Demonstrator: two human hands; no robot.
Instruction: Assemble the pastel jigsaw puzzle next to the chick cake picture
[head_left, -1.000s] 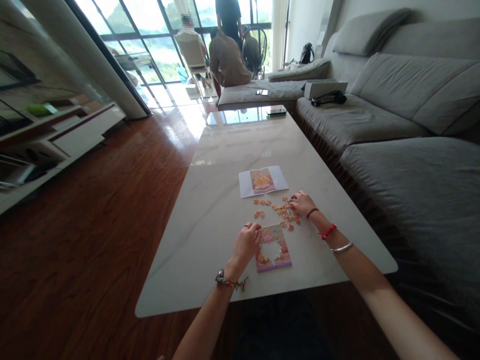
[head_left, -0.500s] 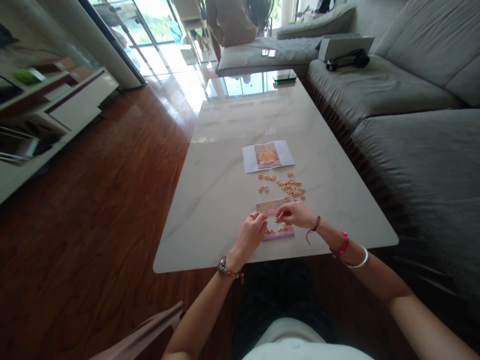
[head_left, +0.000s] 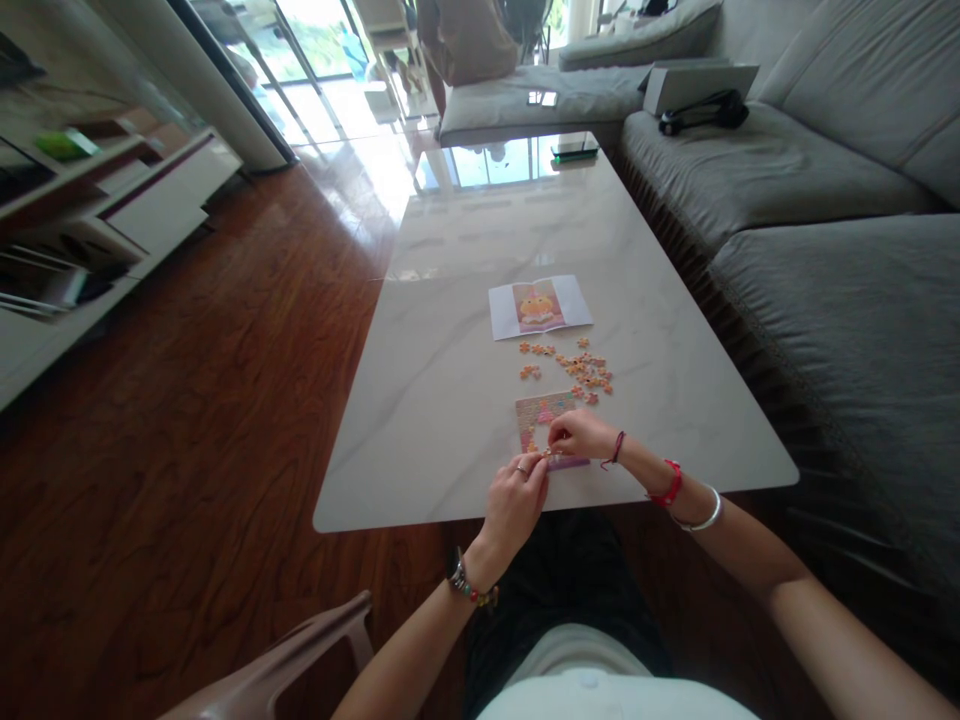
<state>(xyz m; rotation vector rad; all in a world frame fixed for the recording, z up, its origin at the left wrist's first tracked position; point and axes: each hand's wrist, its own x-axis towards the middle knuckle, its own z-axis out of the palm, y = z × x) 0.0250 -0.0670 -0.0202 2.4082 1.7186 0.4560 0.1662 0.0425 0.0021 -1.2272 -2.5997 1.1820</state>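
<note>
Jigsaw puzzle (head_left: pixel 532 406) lies partly beneath the curled left hand (head_left: pixel 516 496) and right hand (head_left: pixel 588 435), whose grip is too small to make out, and sideways pressing could loosen it.

**A living room in a home**

A grey cushioned fabric sofa (head_left: pixel 847 320) runs beside a long, glossy, white marble-patterned table (head_left: pixel 442 400) on reddish-brown wood-grain flooring (head_left: pixel 262 370). Opposite stands a low white cabinet (head_left: pixel 161 205); glare-washed glass panes (head_left: pixel 311 40) beyond look like large windows.

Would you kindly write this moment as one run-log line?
left hand: at puzzle, near side | right hand: over puzzle | held piece: unclear | loose pieces: on table, beyond puzzle | picture sheet: beyond loose pieces
</note>
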